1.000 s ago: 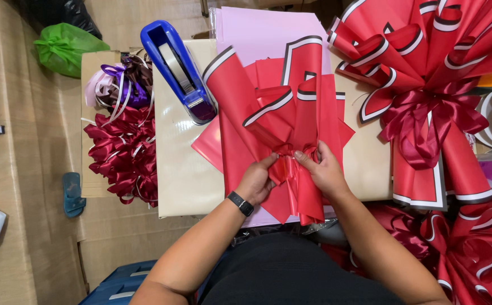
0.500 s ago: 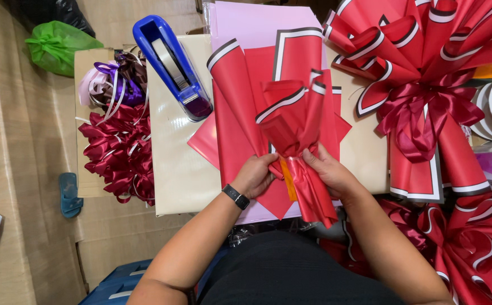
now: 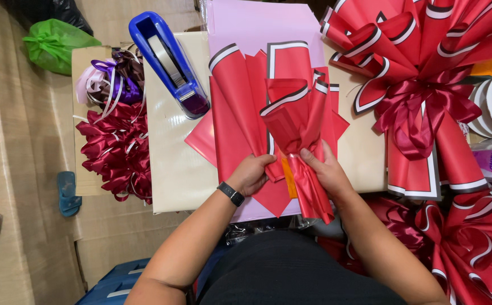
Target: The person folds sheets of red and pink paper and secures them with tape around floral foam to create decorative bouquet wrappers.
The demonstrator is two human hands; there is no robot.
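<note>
Both hands (image 3: 291, 172) on red wrapping paper (image 3: 282, 121)

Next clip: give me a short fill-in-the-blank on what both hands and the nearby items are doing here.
1. Both hands, left hand and right hand, grip a gathered wrap of ____ paper with black and white edges.
2. The black band is worn on the ____ wrist.
3. The tape dispenser on the cream board is ____ in colour.
4. The finished bouquet wrap at the right is tied with a dark red ____.

Missing words: red; left; blue; bow
</note>
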